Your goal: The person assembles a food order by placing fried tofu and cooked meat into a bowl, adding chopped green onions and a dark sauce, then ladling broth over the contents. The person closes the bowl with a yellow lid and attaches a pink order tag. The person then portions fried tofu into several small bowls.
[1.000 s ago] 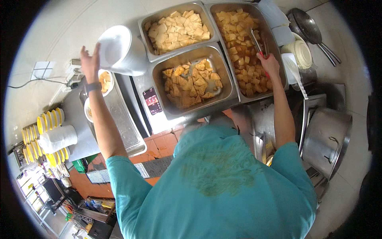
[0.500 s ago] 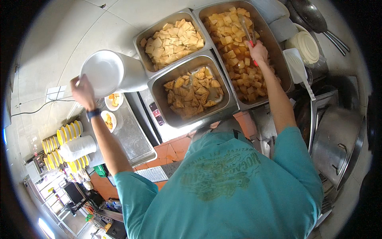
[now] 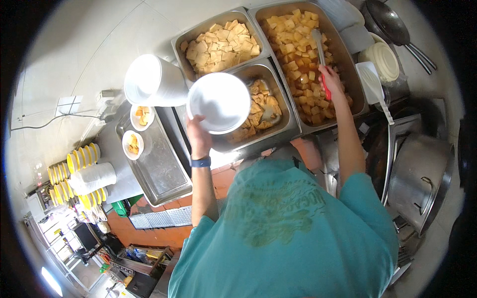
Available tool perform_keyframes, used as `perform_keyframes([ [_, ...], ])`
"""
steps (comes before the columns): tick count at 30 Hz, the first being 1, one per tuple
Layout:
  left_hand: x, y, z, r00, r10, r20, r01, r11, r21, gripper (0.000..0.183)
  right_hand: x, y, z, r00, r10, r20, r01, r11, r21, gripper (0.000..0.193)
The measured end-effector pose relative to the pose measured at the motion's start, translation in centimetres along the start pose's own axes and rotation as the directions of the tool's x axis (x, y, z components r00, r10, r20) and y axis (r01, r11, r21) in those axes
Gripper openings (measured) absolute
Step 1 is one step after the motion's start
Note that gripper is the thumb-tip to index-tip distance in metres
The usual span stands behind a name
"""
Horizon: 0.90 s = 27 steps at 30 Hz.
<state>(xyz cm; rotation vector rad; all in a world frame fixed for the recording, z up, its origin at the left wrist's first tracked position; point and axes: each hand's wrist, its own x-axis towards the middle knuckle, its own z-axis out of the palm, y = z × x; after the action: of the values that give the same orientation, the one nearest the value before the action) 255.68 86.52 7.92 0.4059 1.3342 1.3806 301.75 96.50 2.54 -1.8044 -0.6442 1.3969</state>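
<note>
My left hand (image 3: 198,138) grips a white bowl (image 3: 219,102) by its rim, with the thumb at the bowl's edge. The bowl is empty and covers part of the steel pan of brown fried tofu pieces (image 3: 258,110). Around the red handle of a pair of tongs (image 3: 326,88), my right hand (image 3: 334,80) is closed. The tongs' metal end reaches over the large pan of cubed food in brownish sauce (image 3: 293,49). A tall stack of white bowls (image 3: 171,82) lies left of the pans, beside the held bowl.
Pale flat pieces fill another steel pan (image 3: 178,45) at the back. Two filled bowls, a far one (image 3: 134,118) and a near one (image 3: 125,145), stand on a metal tray (image 3: 169,171). On the right are a white spatula (image 3: 373,82), frying pans (image 3: 387,22) and a large pot (image 3: 415,174).
My left hand has moved right from the stack, bringing one white bowl over the tofu pan. The tongs have shifted slightly right in my right hand.
</note>
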Motion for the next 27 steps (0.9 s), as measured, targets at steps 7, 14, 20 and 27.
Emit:
perform_keyframes([
  [7, 1.5, -2.3, 7.8, 0.981, -0.022, 0.192, -0.022, 0.975, 0.223, 0.055, -15.7, -2.0, -0.1, 0.939, -0.082, 0.333, 0.118, 0.989, -0.091, 0.038],
  [14, 1.8, -3.8, 8.9, 0.958, -0.109, 0.266, 0.101, 0.994, 0.043, 0.061, -12.9, -4.2, -0.7, 0.980, -0.194, 0.045, 0.192, 0.859, -0.474, 0.051],
  [20, 0.1, -3.9, 6.2, 0.975, -0.121, 0.185, 0.120, 0.993, 0.016, 0.058, 3.5, -3.0, -0.2, 0.981, -0.136, -0.138, 0.010, 0.746, -0.666, 0.056],
  [27, -0.7, -4.1, 3.6, 0.978, -0.027, 0.209, 0.024, 1.000, 0.016, 0.059, 4.5, -2.7, 0.0, 0.993, -0.054, -0.109, 0.037, 0.988, -0.149, 0.039],
])
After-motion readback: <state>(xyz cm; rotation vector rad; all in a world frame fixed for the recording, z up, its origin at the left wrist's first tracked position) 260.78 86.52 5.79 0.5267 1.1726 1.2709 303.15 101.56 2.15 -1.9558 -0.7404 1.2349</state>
